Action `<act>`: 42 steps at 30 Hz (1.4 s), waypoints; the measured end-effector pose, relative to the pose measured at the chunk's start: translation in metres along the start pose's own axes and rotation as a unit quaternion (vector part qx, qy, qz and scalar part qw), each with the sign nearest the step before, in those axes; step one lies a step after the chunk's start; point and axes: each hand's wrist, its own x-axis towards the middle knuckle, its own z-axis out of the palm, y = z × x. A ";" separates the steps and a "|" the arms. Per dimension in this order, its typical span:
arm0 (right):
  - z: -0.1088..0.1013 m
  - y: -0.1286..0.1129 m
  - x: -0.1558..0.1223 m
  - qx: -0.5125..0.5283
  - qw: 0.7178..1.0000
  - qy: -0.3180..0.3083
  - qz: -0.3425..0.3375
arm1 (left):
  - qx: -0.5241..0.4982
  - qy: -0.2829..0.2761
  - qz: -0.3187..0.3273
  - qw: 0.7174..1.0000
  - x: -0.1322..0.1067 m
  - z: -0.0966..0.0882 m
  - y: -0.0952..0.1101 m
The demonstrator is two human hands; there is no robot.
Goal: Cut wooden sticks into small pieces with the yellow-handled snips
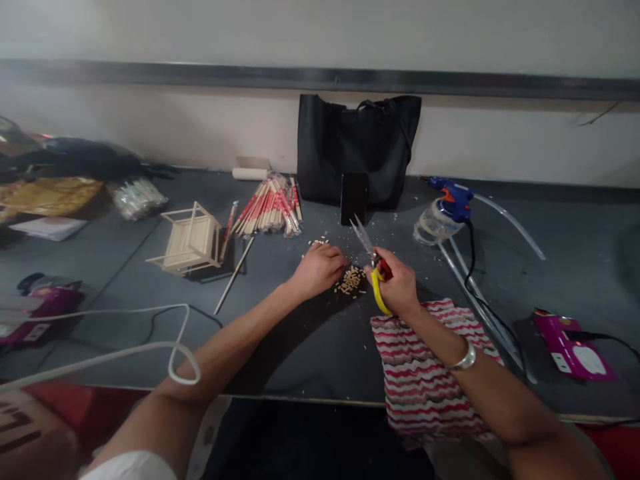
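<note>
My right hand (399, 285) is wrapped around the yellow and red handles of a pair of scissors (364, 238), whose blades point away from me and stand slightly apart. Beside the scissors lies a small heap of short cut wooden stick pieces (351, 281). My left hand (320, 268) rests low over the table at the left of that heap, its fingers curled together; whatever they may hold is hidden. Just beyond its knuckles more short pieces (320, 242) lie scattered.
A small stick-built frame (193, 240), a loose stick (234, 277) and wrapped chopsticks (270, 205) lie to the left. Behind stand a phone (353, 199) and a black bag (357, 147). Rightward are a blue glue gun (453, 200), clear glue sticks (465, 280) and striped cloth (430, 373).
</note>
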 end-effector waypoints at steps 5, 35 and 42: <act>0.001 0.001 0.000 0.010 1.000 0.003 -0.002 | 0.009 -0.052 0.055 0.997 0.010 0.009 0.006; 0.000 0.007 -0.005 -0.141 0.984 -0.034 -0.105 | -0.808 0.202 -0.211 0.511 0.014 0.004 0.019; 0.001 0.007 -0.005 -0.172 0.978 -0.035 -0.115 | -0.810 0.181 -0.235 0.505 0.013 0.003 0.017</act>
